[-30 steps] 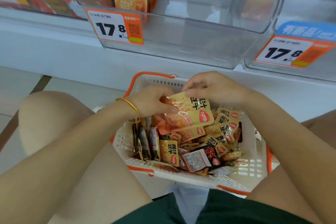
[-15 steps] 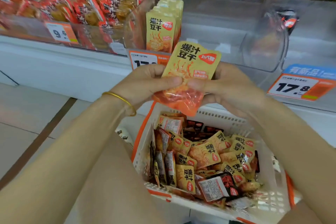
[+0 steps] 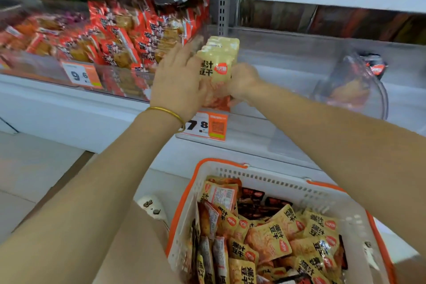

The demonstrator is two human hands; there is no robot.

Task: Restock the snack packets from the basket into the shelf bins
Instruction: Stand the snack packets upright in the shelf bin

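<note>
Just above the 7.8 tag (image 3: 214, 125), the packet (image 3: 216, 71) stood upright, long axis vertical, yellow over orange, print facing out; left hand (image 3: 177, 83) and right hand (image 3: 244, 80) gripped its sides.

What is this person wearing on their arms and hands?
Both arms are bare, with no sleeves in view. The left hand and the right hand have no gloves. A thin gold bangle circles the left wrist. The right wrist has nothing on it.
</note>
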